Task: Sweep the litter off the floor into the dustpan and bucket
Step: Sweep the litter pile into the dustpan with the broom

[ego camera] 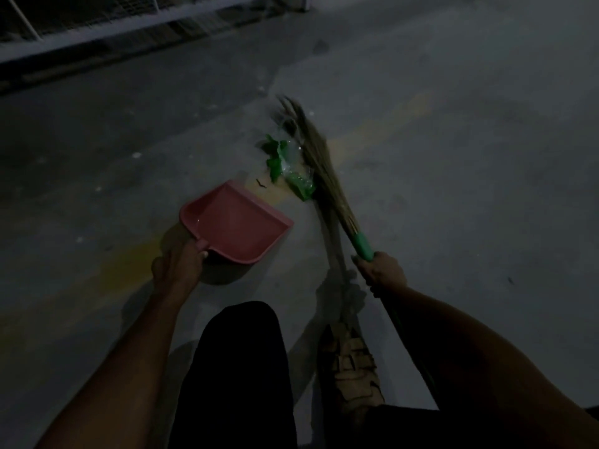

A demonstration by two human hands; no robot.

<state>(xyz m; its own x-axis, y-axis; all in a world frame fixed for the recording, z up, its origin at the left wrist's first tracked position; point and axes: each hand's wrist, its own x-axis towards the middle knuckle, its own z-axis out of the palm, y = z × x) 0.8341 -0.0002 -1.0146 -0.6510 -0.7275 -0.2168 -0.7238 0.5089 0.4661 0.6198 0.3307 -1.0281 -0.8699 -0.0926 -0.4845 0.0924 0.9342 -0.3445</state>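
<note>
**A:** Start with the biggest thing. What lay under you?

**B:** A dim grey concrete floor (pixel 453 131), with a faded yellow painted stripe (pixel 129 270) running under the pink dustpan (pixel 238 223). A pale railing with mesh (pixel 97 30) stood well beyond the dustpan, along the floor's far edge.

**A:** And of yourself?

**B:** Your dark trouser leg (pixel 236 377) was nearer to you than the dustpan, and your sandalled foot (pixel 351 367) was to the right of it.

**A:** The tools?

**B:** The grass broom (pixel 319 166) lay slanted to the right of the dustpan, its bristle tips blurred beyond the pan's mouth. The dustpan sat low on the floor, tilted, its open mouth turned toward the litter. I could see nothing inside it.

**A:** How were your hands?

**B:** Your left hand (pixel 178 265) was wrapped round the dustpan's short handle, fingers curled tight together. Your right hand (pixel 382 273) was clenched round the broom's green grip (pixel 363 246), fingers pressed together.

**A:** And the litter?

**B:** Green plastic wrappers (pixel 275 153) and a clear crumpled wrapper (pixel 296 176) lay on the floor just past the dustpan's mouth, against the broom's bristles. A small dark scrap (pixel 261 183) lay between them and the pan's lip, apart from it. A few pale specks (pixel 136 155) dotted the floor to the left of the dustpan. The bucket was not visible.
</note>
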